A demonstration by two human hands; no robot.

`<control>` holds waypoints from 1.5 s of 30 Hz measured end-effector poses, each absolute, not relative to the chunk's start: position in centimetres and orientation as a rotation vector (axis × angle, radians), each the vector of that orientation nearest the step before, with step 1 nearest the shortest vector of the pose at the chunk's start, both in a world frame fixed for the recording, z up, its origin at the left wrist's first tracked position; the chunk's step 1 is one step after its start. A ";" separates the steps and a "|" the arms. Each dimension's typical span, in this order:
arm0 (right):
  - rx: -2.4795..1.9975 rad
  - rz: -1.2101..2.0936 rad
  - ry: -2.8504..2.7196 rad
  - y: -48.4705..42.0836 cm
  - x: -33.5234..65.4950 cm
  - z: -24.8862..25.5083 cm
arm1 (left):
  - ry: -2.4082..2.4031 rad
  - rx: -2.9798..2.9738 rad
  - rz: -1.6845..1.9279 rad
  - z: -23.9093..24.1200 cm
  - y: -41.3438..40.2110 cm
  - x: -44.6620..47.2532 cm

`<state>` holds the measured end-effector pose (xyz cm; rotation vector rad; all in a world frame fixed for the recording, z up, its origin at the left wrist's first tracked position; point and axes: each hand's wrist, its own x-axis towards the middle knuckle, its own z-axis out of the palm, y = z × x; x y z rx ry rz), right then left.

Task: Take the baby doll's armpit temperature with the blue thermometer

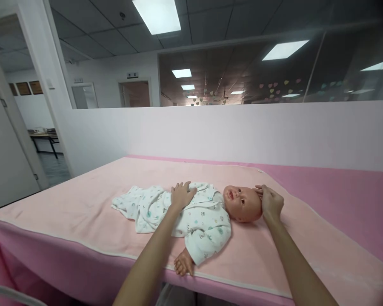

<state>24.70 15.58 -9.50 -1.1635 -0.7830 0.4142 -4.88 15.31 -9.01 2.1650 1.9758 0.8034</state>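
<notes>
A baby doll [242, 204] lies on its back on the bed, its head to the right and its legs to the left. It wears a white patterned baby suit [207, 221], with one doll hand [184, 261] showing from the near sleeve. Spread flat over the suit at the doll's belly is my left hand [181, 195], fingers apart. At the top of the doll's head rests my right hand [271, 202], its fingers slightly bent and the tips against the forehead; it grips nothing.
A peach sheet [89, 182] covers the pink bedding [325, 191]. Behind the bed stands a white half wall [230, 134] with glass above. At the left is a doorway with a door [9, 144]; a grey curved bar [12, 293] shows at the lower left.
</notes>
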 end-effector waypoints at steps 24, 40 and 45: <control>-0.884 -0.444 -2.109 10.3 13.1 -10.4 | 1.454 2.288 1.160 -7.5 13.7 -4.3; -1.263 -0.305 -1.973 10.2 11.6 -9.7 | 1.035 1.937 1.220 -6.8 12.8 -3.4; -1.544 -0.320 -2.021 10.3 10.7 -8.3 | 0.928 1.723 1.240 -6.8 13.0 -3.5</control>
